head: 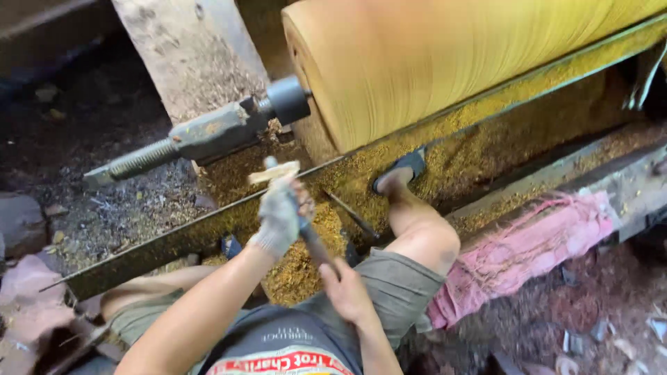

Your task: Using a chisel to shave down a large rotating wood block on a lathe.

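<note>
A long turning chisel (311,236) with a dark handle runs from my lap up to the metal tool rest bar (445,125). My left hand (281,215), wrapped in a grey cloth glove, grips the chisel near its tip, just below the bar. My right hand (345,292) holds the handle's lower end against my grey shorts. Above the bar a big pale wooden cylinder (445,55) is mounted on the lathe. A grey metal tailstock spindle (208,132) with a threaded end presses into the cylinder's left face. My right foot in a sandal (401,170) rests on the sawdust below the bar.
Yellow sawdust (486,153) covers the lathe bed and the ground under the cylinder. A pink cloth (528,243) lies over a beam at right. A concrete post (191,48) stands behind the tailstock. Stones and scraps (28,229) lie at left. A thin metal rod (351,215) lies in the sawdust.
</note>
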